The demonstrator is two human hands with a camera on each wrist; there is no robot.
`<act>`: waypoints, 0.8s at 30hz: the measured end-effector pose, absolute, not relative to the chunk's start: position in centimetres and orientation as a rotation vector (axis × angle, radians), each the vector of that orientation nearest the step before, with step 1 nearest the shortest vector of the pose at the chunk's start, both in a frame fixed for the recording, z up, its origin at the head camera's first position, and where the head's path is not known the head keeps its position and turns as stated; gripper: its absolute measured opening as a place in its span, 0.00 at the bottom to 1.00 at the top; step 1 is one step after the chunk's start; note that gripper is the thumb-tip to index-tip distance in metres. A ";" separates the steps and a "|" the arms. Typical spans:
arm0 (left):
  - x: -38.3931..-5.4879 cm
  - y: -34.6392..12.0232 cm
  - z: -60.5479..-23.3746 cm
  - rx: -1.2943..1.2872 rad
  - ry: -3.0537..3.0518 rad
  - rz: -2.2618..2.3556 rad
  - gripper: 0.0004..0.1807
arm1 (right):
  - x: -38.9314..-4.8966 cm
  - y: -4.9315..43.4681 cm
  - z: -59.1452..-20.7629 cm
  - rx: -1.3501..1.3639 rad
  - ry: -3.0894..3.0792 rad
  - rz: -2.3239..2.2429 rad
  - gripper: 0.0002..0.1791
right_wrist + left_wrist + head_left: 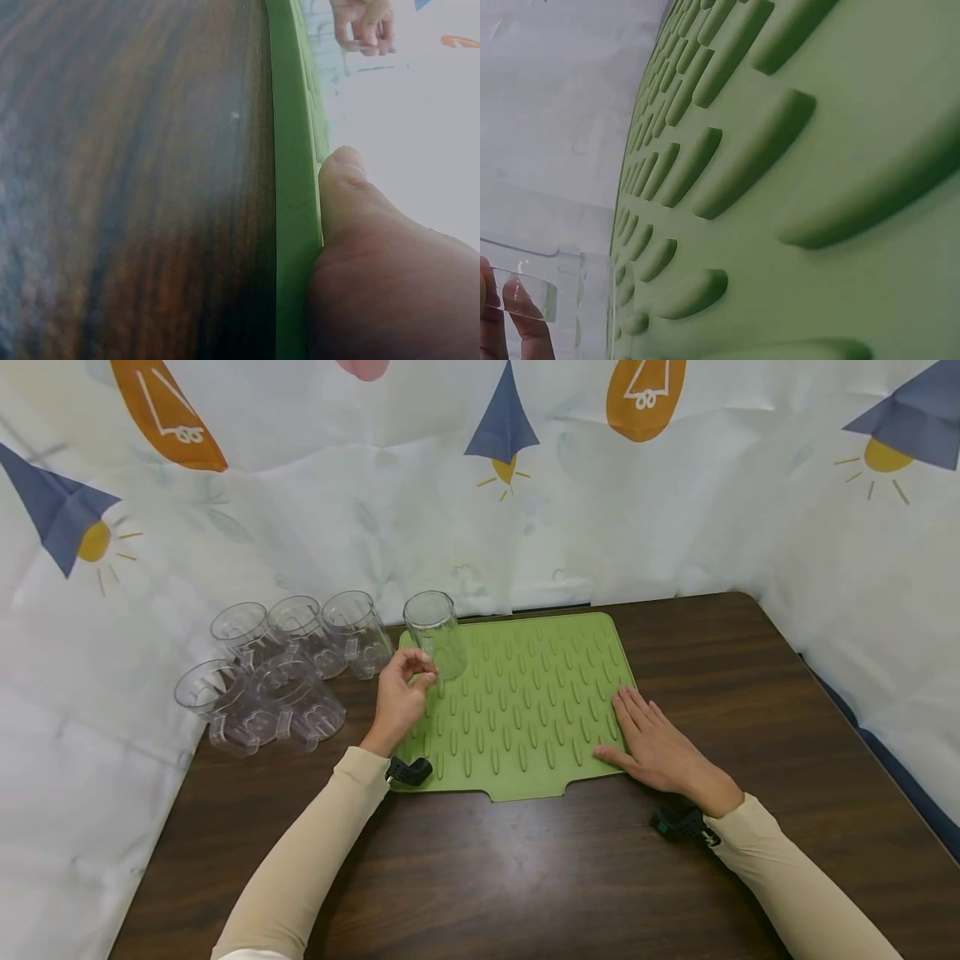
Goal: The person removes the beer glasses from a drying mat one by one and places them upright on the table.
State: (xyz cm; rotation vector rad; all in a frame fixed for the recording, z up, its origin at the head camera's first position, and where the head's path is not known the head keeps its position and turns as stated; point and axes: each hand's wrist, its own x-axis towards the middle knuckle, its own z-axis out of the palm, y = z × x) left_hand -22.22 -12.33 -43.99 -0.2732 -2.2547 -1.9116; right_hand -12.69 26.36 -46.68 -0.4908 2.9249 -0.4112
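Observation:
A clear handled mug (442, 639) stands upright over the back left corner of a green ridged drying mat (525, 718). My left hand (397, 700) is at the mug's near side, thumb and fingers pinching its handle. In the left wrist view the curled fingers (525, 311) go round the clear handle (550, 301). My right hand (660, 745) lies flat across the mat's right edge, fingers straight and pointing to the back. In the right wrist view its thumb (349, 199) lies along the mat's green rim (292, 187).
Several more clear mugs cluster on the dark wood table (517, 877) to the left, among them a front left mug (225, 697) and one nearest the mat (358, 631). Behind the table hangs a white printed sheet (375, 527). The mat has a tab (527, 789) at its front.

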 end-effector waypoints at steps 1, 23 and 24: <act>-22.1 -12.4 -44.0 -0.279 -2.258 -1.910 0.11 | -12.7 26.4 -46.7 -0.491 2.925 -0.412 0.53; -19.5 -13.3 -43.2 -0.463 -2.264 -1.957 0.09 | -12.4 26.2 -46.4 -0.501 2.915 -0.408 0.54; -19.4 -13.3 -43.2 -0.478 -2.262 -1.949 0.09 | -12.4 26.2 -46.4 -0.500 2.915 -0.408 0.54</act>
